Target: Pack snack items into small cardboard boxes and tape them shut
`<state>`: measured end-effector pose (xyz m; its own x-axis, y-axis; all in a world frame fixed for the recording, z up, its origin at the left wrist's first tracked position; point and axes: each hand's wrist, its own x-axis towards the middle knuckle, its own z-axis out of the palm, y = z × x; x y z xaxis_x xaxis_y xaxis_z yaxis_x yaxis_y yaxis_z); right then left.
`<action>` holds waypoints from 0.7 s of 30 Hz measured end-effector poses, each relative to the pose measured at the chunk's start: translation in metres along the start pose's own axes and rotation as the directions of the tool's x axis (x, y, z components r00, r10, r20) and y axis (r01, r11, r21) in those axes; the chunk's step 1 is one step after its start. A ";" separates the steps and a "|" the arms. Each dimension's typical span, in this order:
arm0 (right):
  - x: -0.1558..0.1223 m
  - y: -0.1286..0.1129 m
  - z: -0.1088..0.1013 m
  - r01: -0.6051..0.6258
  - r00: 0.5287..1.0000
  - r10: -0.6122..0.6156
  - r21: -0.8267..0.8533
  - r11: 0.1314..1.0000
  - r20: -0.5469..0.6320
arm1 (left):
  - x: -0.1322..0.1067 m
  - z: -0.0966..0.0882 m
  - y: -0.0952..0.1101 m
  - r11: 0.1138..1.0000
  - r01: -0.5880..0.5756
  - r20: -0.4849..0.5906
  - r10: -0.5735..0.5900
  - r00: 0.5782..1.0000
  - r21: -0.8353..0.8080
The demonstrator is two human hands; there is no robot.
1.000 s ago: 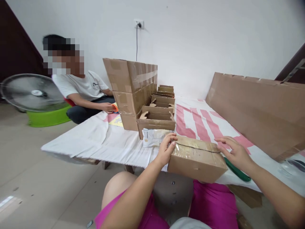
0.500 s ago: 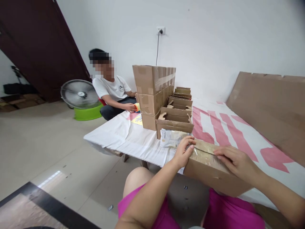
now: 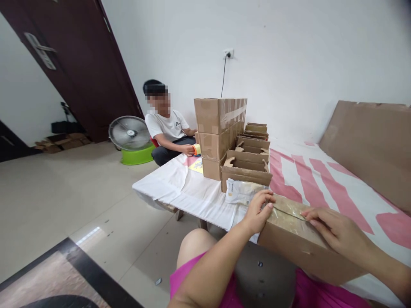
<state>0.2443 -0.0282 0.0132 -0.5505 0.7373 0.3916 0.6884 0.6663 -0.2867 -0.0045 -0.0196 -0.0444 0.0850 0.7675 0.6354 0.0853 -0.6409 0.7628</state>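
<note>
In front of my knees, a long cardboard box [image 3: 302,250] lies at the near edge of the table, its top flaps meeting in a seam with shiny clear tape around it. My left hand [image 3: 260,211] grips the box's left end, fingers curled over the top and thumb near the seam. My right hand [image 3: 334,226] is closed at the seam further right, thumb and fingertips together on the flap edge. Just beyond my left hand is a white plastic packet [image 3: 240,191], leaning against an open cardboard box [image 3: 245,173].
Taped boxes [image 3: 210,141] are stacked beside a row of open ones on the cloth-covered table [image 3: 163,184]. Across it, a seated person [image 3: 171,128] holds a yellow-orange item. A fan [image 3: 130,132] stands behind on the left. A large cardboard sheet [image 3: 369,149] leans at right.
The view has swung left, so everything sits further right and slightly lower. Both hands keep nearly the same places on the box, which looks unchanged.
</note>
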 end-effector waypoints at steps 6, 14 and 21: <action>0.000 0.001 -0.001 -0.035 0.998 0.033 0.034 0.999 0.045 | 0.000 0.000 0.001 1.000 -0.001 0.005 0.001 1.000 0.008; -0.002 0.002 -0.002 -0.080 0.994 0.076 0.055 0.995 0.082 | 0.000 0.000 -0.001 1.000 -0.019 0.011 0.019 1.000 0.021; 0.001 -0.003 -0.007 -0.077 0.992 0.071 0.055 0.996 0.109 | 0.000 -0.001 0.000 0.999 -0.018 0.013 0.018 1.000 0.027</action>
<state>0.2451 -0.0303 0.0200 -0.5486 0.7903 0.2728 0.7019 0.6127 -0.3632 -0.0054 -0.0196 -0.0448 0.0994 0.7556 0.6475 0.1100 -0.6551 0.7475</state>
